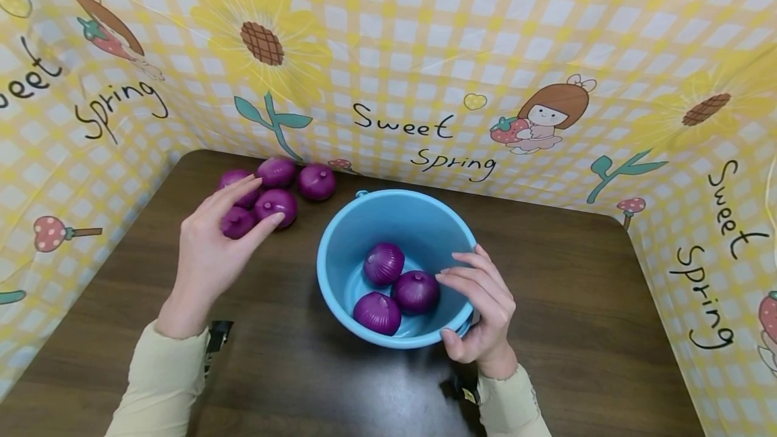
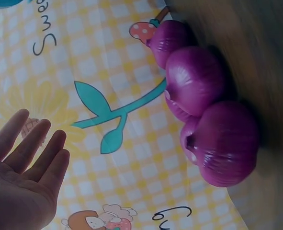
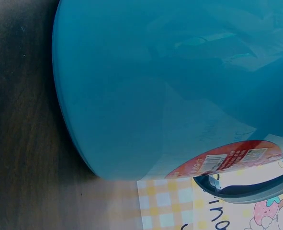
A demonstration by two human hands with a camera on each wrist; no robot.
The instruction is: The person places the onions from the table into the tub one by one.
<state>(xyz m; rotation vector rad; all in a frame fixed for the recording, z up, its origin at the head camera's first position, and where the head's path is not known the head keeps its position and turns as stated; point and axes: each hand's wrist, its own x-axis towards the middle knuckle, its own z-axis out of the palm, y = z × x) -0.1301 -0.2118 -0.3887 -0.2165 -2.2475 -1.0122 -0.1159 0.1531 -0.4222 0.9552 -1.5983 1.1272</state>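
A blue bucket (image 1: 330,302) stands on the table with three purple onions in it, one of them a round onion (image 1: 415,292) nearest my right hand. My right hand (image 1: 485,302) holds the bucket's right rim, fingers over the edge and thumb at the near side. My left hand (image 1: 212,241) is over a cluster of several purple onions at the table's far left, thumb and fingers spread apart. Closest to the thumb is one onion (image 1: 276,208). In the left wrist view the fingers (image 2: 48,165) are straight, apart from the onions (image 2: 230,143), and hold nothing.
The dark wooden table (image 1: 570,329) has a checked yellow cloth (image 1: 388,39) rising behind it and at both sides. The bucket's handle (image 3: 256,194) hangs at its side near a red label (image 3: 227,158). Another onion (image 1: 317,182) lies between the cluster and the bucket.
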